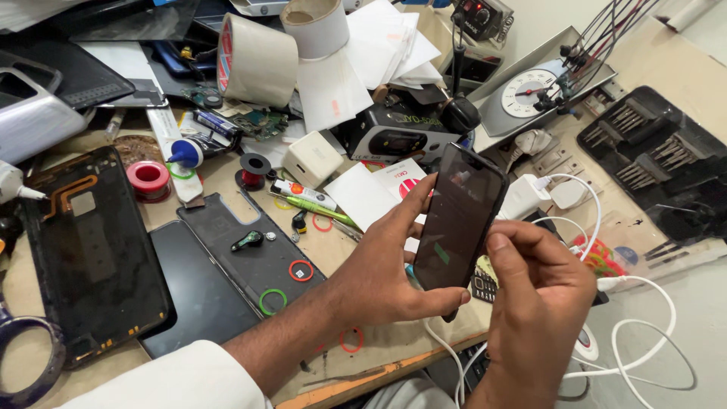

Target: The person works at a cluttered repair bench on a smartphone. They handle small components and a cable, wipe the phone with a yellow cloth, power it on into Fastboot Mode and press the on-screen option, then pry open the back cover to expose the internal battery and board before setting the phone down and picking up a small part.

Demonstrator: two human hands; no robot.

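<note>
Phone held over a cluttered desk (227, 178)

Back covers (95, 250) lie at left, tape rolls (257, 57) behind. Left hand (386, 269) grips the dark phone (458, 216) upright above the desk's front edge; right hand (541, 299) pinches at its lower edge, white cable (644, 333) beside.

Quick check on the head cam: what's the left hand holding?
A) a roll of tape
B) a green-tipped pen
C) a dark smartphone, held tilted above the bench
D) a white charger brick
C: the left hand wraps the lower edge of the dark smartphone, thumb under its bottom end, while the right hand has its fingertips at the phone's lower right corner; the tape roll and the white charger brick lie untouched on the bench.
</note>
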